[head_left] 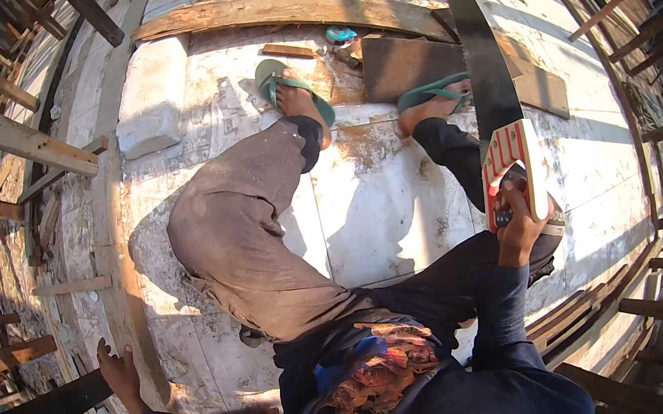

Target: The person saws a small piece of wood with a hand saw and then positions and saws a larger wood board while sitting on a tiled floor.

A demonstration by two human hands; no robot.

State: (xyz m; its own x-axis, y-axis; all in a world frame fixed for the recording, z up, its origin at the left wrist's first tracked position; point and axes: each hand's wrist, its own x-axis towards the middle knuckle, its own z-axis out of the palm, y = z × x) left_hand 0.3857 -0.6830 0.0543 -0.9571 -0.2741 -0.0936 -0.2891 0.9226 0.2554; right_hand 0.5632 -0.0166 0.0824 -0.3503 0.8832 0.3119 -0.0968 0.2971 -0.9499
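Note:
My right hand (520,226) grips the red-and-white handle (511,146) of a hand saw, whose long dark blade (479,48) points forward along the right side of my view. Beneath that hand is my bent right leg in dark trousers. My left hand (120,371) is out at the lower left with fingers apart, holding nothing, beside a dark timber (53,407); whether it touches the wood I cannot tell. My feet (299,105), in green flip-flops, rest on the pale, dirty tiled floor (357,203).
A long plank (277,14) crosses ahead of my feet, with a turquoise tape measure (340,34), a small stick (288,50) and a brown board (404,63) near it. A white block (149,106) lies left of my feet. Timber frames (38,135) line both sides.

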